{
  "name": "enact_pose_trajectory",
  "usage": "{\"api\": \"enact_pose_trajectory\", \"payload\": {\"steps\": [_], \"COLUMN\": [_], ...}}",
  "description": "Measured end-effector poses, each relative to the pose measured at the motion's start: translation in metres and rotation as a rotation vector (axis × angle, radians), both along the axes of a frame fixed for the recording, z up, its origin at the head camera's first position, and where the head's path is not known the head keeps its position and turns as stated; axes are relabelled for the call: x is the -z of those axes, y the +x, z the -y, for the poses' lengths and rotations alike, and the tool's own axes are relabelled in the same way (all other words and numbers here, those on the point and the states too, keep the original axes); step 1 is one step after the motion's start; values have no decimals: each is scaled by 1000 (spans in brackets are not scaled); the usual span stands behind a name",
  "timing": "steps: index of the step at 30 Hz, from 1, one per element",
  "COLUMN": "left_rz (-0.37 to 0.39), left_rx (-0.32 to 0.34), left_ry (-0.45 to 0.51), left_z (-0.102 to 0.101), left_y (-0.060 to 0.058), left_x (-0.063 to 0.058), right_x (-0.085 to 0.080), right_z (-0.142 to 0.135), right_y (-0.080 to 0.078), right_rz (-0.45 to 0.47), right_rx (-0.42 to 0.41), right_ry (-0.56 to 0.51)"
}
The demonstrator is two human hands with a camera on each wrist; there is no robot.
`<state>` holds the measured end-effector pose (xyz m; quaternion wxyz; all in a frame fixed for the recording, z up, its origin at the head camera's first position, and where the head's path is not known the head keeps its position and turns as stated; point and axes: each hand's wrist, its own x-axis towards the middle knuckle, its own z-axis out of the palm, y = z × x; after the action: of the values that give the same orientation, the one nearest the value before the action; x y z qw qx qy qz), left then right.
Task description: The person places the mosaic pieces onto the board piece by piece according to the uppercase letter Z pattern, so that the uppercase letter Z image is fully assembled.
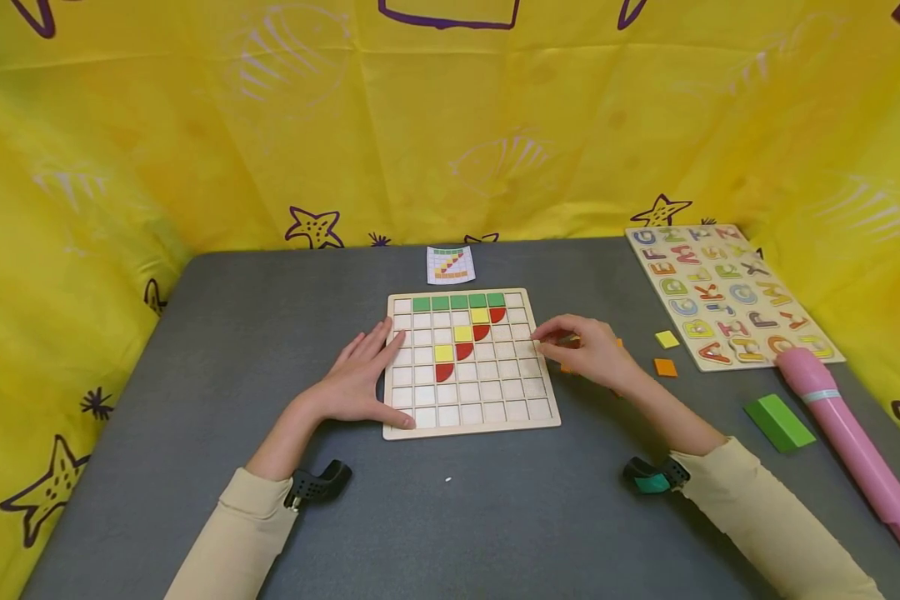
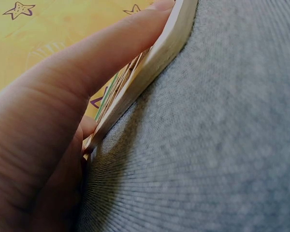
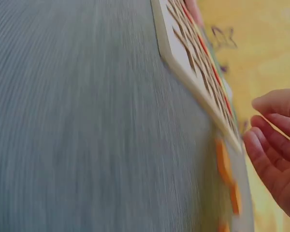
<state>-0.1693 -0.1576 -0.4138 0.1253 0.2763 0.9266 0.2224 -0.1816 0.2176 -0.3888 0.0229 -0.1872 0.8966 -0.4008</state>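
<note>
Here's the pale wooden board [image 1: 491,392], square with softly rounded corners and a raised grid, lying flat at mid-table, and the left hand [image 1: 356,379] spreads wide across its left edge, fingers straight, thumb resting on the lower corner! Over on the opposite side hovers the right hand [image 1: 588,354], fingers loosely bent, a gap showing between thumb and fingertips in the wrist view, nothing visible between them. Below that hand, orange pieces [image 3: 224,162] lie beside the rim, partly blurred. Inside the grid, five flat green squares [image 1: 459,301] line the top row, while three yellow squares [image 1: 462,333] and four red quarter-rounds [image 1: 465,352] step diagonally down leftward. A small printed card [image 1: 450,265] sits just behind. Out right: a yellow tile [image 1: 667,339], an orange tile [image 1: 665,367], a chunky green block [image 1: 780,422] and a smooth pink rod [image 1: 853,442], its rounded end against the wooden alphabet board [image 1: 757,364]. Grey, finely ribbed table surface [image 1: 495,517]; creased yellow cloth [image 1: 420,133] behind!
</note>
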Motion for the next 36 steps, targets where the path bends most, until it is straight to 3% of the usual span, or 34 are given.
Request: {"api": "enact_pose_trajectory", "payload": {"steps": [7, 12, 16, 25, 32, 36], "left_rz": [-4, 6, 8, 9, -4, -1], "left_rx": [0, -5, -6, -6, 6, 2], "left_ry": [15, 7, -5, -10, -4, 4], "left_z": [0, 1, 1, 1, 0, 0], "left_y": [0, 1, 0, -1, -1, 0], "left_x": [0, -2, -1, 0, 1, 0], "right_x": [-2, -6, -7, -5, -8, -10], "right_z": [-59, -94, -111, -119, -120, -125], "right_y": [3, 8, 10, 7, 5, 4], "right_rz": [-120, -102, -97, -66, -94, -73], "right_rx": [89, 166, 175, 142, 218, 211], "right_ry": [110, 174, 218, 266, 306, 337]}}
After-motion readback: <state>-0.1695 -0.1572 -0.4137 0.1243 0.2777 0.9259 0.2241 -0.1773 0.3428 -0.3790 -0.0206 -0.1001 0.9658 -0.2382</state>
